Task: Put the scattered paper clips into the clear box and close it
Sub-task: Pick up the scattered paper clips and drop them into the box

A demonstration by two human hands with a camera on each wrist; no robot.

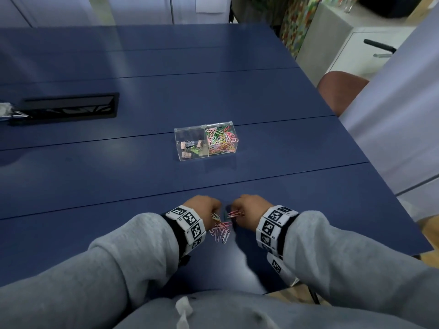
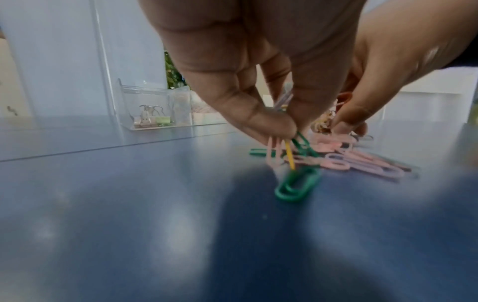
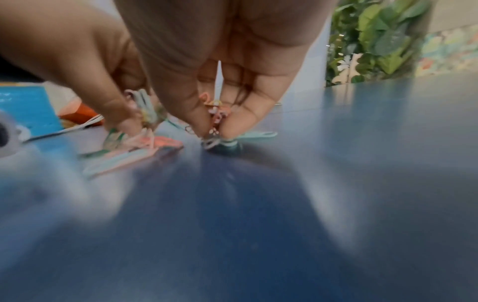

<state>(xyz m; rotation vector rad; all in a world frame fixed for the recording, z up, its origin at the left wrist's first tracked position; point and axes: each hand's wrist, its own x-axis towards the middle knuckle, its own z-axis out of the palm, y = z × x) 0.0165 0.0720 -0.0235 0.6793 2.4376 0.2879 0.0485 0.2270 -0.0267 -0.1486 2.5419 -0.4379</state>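
A heap of coloured paper clips (image 1: 222,230) lies on the blue table (image 1: 142,176) near its front edge, between my two hands. My left hand (image 1: 206,208) pinches a bunch of clips (image 2: 289,147) with thumb and fingers, a green one dangling. My right hand (image 1: 247,206) pinches another small bunch (image 3: 217,120) just to the right. The clear box (image 1: 205,141) stands farther back at the table's middle; its right compartment holds many paper clips, its left one binder clips. In the left wrist view the box (image 2: 152,108) shows behind my fingers.
A black cable slot (image 1: 69,108) is set into the table at the far left. A brown chair (image 1: 339,91) stands past the right edge, beside a pale panel. White cabinets and plants lie beyond the table.
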